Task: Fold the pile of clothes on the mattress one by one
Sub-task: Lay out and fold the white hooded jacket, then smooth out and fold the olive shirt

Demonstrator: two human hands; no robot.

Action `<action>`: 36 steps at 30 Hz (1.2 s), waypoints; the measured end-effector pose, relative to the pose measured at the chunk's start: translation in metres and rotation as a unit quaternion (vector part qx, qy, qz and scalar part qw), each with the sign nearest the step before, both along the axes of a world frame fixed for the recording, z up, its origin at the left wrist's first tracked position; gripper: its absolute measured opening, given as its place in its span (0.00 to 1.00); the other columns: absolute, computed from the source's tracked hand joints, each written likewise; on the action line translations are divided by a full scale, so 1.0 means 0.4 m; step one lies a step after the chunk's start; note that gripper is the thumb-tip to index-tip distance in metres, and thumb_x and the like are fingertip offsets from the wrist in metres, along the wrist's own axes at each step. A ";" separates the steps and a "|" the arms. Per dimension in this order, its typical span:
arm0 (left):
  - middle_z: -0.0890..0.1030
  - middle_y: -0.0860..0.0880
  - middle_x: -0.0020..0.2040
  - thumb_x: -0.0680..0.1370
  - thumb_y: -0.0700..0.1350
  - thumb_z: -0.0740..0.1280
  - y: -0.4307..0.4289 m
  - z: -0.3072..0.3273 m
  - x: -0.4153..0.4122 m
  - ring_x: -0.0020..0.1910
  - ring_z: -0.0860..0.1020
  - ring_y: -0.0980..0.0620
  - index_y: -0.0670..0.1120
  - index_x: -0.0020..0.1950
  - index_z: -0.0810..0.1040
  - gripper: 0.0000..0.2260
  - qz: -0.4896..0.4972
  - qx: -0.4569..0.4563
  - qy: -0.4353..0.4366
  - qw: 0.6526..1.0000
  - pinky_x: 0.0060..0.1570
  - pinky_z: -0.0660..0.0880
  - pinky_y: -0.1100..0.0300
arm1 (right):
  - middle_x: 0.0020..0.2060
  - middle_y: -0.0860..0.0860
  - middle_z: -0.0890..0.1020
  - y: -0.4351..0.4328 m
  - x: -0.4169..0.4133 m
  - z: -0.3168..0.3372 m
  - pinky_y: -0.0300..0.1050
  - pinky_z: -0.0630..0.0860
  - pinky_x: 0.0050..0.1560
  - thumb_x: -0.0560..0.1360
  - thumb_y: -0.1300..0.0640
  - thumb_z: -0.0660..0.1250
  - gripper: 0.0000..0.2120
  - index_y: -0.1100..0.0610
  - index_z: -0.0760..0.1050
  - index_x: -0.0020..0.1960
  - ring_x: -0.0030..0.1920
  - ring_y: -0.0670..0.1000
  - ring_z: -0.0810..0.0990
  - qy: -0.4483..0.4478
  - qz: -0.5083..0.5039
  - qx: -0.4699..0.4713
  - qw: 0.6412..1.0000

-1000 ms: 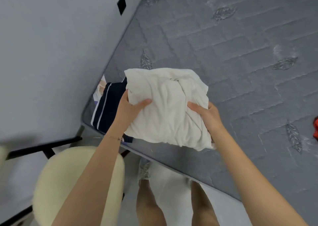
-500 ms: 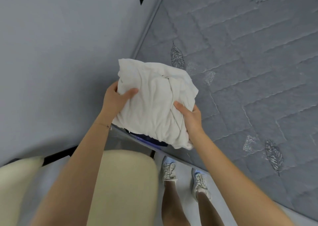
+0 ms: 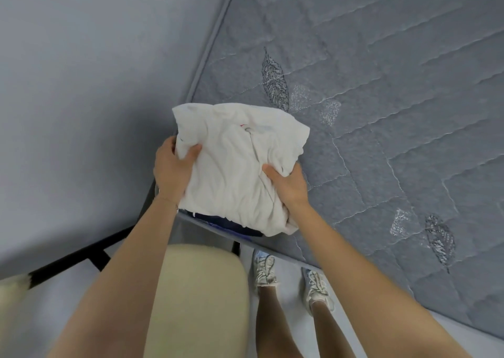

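A folded white garment (image 3: 234, 161) sits at the near left corner of the grey quilted mattress (image 3: 381, 112). My left hand (image 3: 171, 166) grips its left edge, thumb on top. Along its right side my right hand (image 3: 289, 186) holds it, thumb pressed into the cloth. A dark navy garment (image 3: 226, 221) lies beneath it, and only a strip of that shows at the mattress edge.
A grey wall (image 3: 95, 85) runs along the mattress's left side. A cream padded chair seat (image 3: 196, 297) with black frame bars (image 3: 81, 256) stands just below the corner. My legs and white sneakers (image 3: 291, 278) are on the floor beside the bed.
The white garment has been carried left from beside the navy garment to on top of it, and both hands still hold it. My view has shifted left and nearer.
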State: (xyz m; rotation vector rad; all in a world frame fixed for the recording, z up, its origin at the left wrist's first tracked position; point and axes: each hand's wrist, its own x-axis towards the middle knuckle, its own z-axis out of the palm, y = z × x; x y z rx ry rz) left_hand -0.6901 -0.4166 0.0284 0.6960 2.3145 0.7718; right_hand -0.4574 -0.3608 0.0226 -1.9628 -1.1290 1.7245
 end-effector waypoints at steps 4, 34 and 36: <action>0.68 0.39 0.72 0.76 0.55 0.70 0.008 0.118 0.042 0.71 0.66 0.41 0.42 0.74 0.66 0.31 -0.086 -0.004 0.192 0.978 0.70 0.62 0.45 | 0.65 0.53 0.68 0.020 0.043 0.101 0.56 0.66 0.68 0.67 0.36 0.72 0.41 0.55 0.62 0.71 0.68 0.56 0.66 -0.154 0.097 0.034 0.983; 0.49 0.48 0.80 0.78 0.66 0.54 0.065 0.715 1.489 0.79 0.43 0.46 0.56 0.79 0.53 0.31 -0.531 -0.067 0.239 0.811 0.74 0.39 0.40 | 0.79 0.53 0.46 -0.185 1.342 0.807 0.59 0.42 0.76 0.78 0.39 0.60 0.38 0.47 0.45 0.79 0.78 0.58 0.40 -0.390 0.183 0.070 0.900; 0.49 0.48 0.80 0.78 0.66 0.54 0.065 0.723 1.600 0.79 0.43 0.46 0.56 0.79 0.53 0.32 -0.540 -0.060 0.230 0.807 0.74 0.38 0.40 | 0.79 0.53 0.45 -0.194 1.445 0.821 0.59 0.42 0.76 0.78 0.39 0.60 0.38 0.47 0.44 0.79 0.78 0.58 0.40 -0.401 0.177 0.074 0.896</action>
